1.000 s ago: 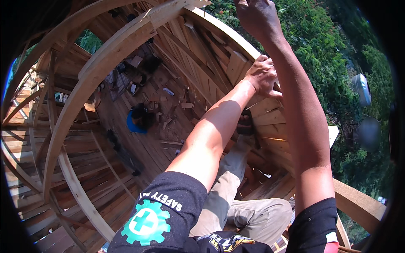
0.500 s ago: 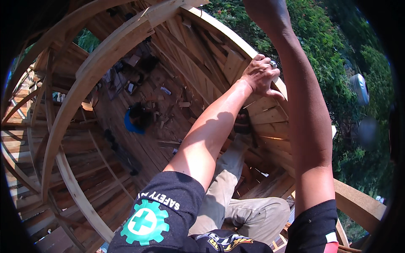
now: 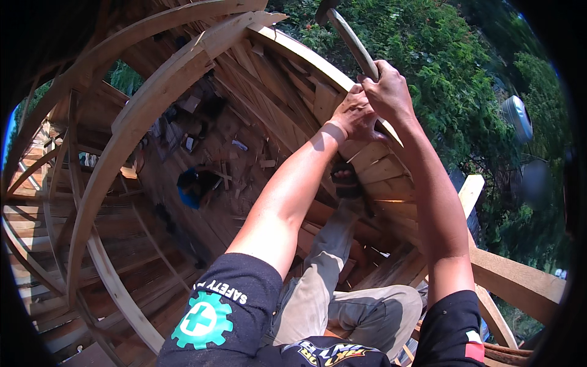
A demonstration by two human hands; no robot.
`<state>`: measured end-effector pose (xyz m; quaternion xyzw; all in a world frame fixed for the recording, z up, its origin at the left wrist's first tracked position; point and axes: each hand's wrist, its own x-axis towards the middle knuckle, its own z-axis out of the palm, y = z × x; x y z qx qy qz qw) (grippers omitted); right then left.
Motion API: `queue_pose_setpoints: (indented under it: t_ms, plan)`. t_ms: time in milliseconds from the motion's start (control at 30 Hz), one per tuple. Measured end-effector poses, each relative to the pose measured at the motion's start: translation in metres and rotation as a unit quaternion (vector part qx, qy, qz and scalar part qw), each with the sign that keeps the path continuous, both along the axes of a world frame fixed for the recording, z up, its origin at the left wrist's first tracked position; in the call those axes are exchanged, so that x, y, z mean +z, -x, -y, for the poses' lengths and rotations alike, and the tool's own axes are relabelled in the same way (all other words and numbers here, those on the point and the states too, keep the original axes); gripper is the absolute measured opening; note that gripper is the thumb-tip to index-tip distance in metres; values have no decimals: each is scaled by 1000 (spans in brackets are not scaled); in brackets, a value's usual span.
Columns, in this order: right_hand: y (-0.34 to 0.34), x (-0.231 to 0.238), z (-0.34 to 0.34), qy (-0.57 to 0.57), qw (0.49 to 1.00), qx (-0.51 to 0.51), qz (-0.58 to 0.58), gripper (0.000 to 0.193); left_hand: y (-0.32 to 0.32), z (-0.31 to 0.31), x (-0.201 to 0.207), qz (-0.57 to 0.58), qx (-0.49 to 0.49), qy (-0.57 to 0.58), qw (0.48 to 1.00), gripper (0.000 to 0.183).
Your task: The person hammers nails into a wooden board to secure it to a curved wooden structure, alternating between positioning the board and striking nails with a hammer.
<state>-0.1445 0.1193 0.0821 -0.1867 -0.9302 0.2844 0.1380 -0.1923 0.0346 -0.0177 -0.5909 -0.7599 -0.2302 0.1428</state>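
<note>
My right hand (image 3: pixel 391 92) is closed round the wooden handle of a hammer (image 3: pixel 354 46); its dark head shows at the top edge of the view. Just left of it, my left hand (image 3: pixel 356 113) grips the upper edge of a curved wooden plank (image 3: pixel 312 55) that forms the rim of the planked wall. The two hands overlap in the picture; whether they touch I cannot tell. Some fingers of the left hand are hidden behind the right. Any nail at the plank's edge is too small or hidden to see.
Curved wooden ribs (image 3: pixel 131 116) arch on the left over a planked floor. Far below, a person in blue (image 3: pixel 192 186) crouches among wood scraps. My foot (image 3: pixel 345 177) stands against the inner planking. A thick beam (image 3: pixel 520 278) lies at right, with green foliage (image 3: pixel 428 49) beyond the rim.
My right hand has come down from the top edge toward the left hand, bringing the hammer into view. The left hand still grips the plank; the whole view has shifted slightly.
</note>
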Motion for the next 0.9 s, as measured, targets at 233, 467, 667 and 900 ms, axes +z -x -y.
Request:
queue_pose_setpoints:
  t_ms: [233, 467, 667, 900]
  plan:
    - [-82, -24, -73, 26, 997, -13, 67, 30, -1, -3, 31, 45, -41, 90, 994, 58]
    - [-120, -29, -53, 22, 996, -25, 82, 29, 0, 4, 18, 40, -19, 116, 992, 74]
    - [-130, -28, -42, 10, 995, -37, 96, 28, 5, 7, 7, 50, -37, 71, 996, 74]
    - [-122, -31, -35, -36, 995, -51, 78, 30, 5, 6, 5, -11, -9, 64, 998, 74]
